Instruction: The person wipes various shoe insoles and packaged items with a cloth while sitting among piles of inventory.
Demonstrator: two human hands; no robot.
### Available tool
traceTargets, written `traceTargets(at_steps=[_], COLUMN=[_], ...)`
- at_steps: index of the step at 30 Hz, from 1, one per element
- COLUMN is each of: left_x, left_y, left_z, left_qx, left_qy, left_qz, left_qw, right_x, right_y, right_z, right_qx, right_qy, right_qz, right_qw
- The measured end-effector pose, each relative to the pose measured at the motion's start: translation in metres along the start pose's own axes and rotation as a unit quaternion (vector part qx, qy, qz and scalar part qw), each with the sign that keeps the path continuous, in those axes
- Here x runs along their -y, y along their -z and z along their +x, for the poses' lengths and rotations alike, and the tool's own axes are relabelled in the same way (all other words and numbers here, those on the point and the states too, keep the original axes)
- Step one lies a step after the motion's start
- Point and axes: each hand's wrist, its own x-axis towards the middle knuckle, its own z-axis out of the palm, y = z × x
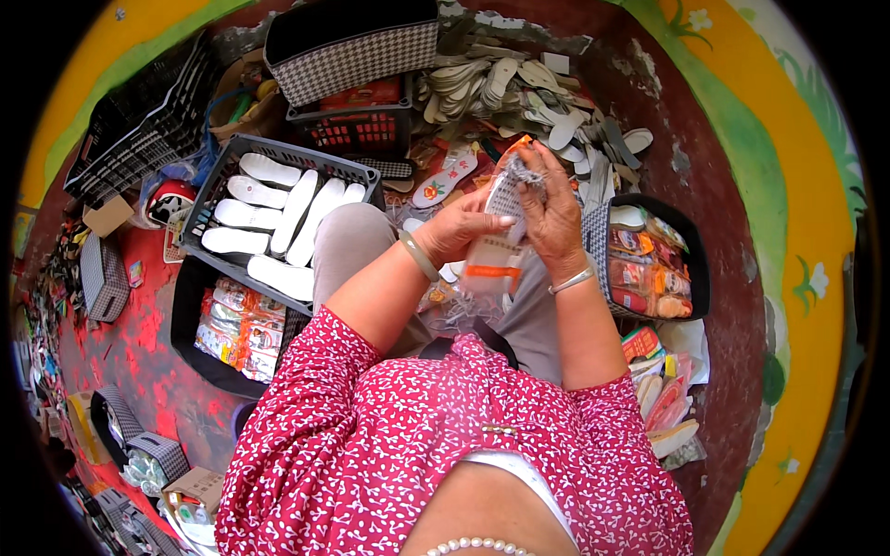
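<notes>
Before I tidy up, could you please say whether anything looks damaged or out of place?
At upper right, the dark red painted wall has flaked, bare patches; beside it, flat pale insoles sprawl in disorder.

Black slatted crate (153, 125) at upper left, white flower (819, 280) on painted yellow wall (799, 176)

Head-worn fisheye, close above, facing down past chest (440, 408).
</notes>
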Motion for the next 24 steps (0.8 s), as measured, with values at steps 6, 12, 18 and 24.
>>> traceTargets(at_steps=[6,12,18,24], left_x=[-0.003,-0.001,-0.003,-0.003], left_y=[-0.001,0.000,0.004,-0.006], left_z=[0.002,0.007,-0.003,-0.009], left_qx=[0.002,-0.004,0.025,0.012], left_qy=[0.006,-0.030,0.125,0.070], left_qz=[-0.096,-0.105,0.106,0.139], left_qw=[0.995,0.994,0.986,0.988], right_x=[-0.037,0.020,0.025,0.006], right_y=[0.040,0.056,0.016,0.010], right_z=[0.001,0.011,0.002,0.018], right_qx=[-0.059,-0.105,0.117,0.134], right_qy=[-0.302,-0.120,0.097,-0.034], right_qz=[0.323,0.338,-0.114,0.029], right_qw=[0.895,0.928,0.982,0.990])
